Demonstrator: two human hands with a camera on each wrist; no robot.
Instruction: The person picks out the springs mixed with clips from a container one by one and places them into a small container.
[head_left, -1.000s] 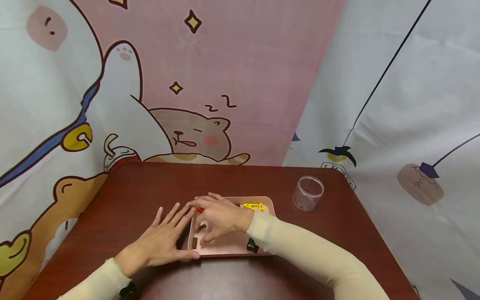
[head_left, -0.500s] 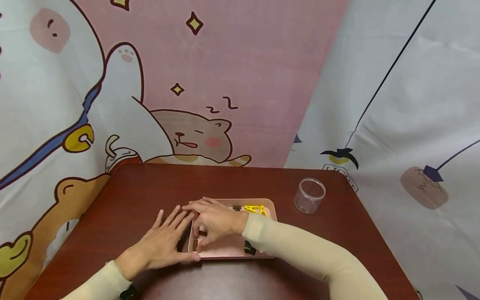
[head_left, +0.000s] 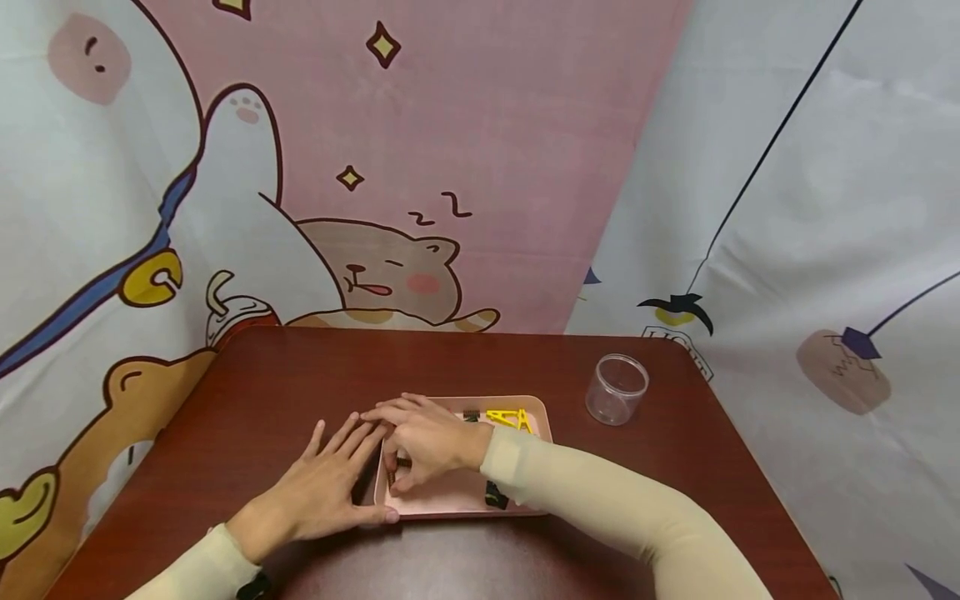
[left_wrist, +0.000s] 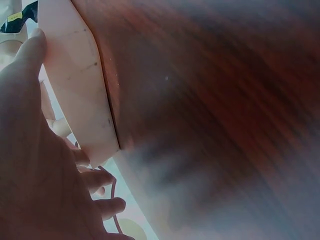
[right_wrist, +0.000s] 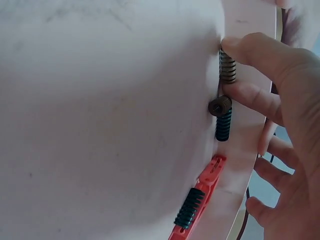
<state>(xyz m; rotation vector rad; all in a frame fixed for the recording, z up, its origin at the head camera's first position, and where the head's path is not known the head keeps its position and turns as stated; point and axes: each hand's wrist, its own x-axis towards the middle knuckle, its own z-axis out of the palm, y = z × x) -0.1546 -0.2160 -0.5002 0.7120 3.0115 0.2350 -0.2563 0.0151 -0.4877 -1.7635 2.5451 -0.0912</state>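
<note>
In the right wrist view my right hand (right_wrist: 295, 110) pinches a small dark coil spring (right_wrist: 228, 69) end to end between thumb and index finger. The spring lies along the wall of a shallow pink tray (head_left: 450, 503). Beside the index fingertip a brown spring (right_wrist: 220, 106) shows its end, touching a dark green spring (right_wrist: 223, 125). Farther along lies a red plastic piece (right_wrist: 212, 172) with another dark green spring (right_wrist: 189, 207) on it. My left hand (head_left: 326, 479) is spread at the tray's left side, its thumb touching the rim.
A yellow plastic frame piece (head_left: 510, 417) and a dark spring (head_left: 471, 415) lie at the tray's far side. A clear round jar (head_left: 617, 390) stands to the right on the brown table (head_left: 315, 367). A cartoon-printed cloth (head_left: 510, 167) hangs behind.
My right hand has lowered toward the tray's near left corner, and its thumb and index finger have closed on the spring there. My left hand has stayed in place.
</note>
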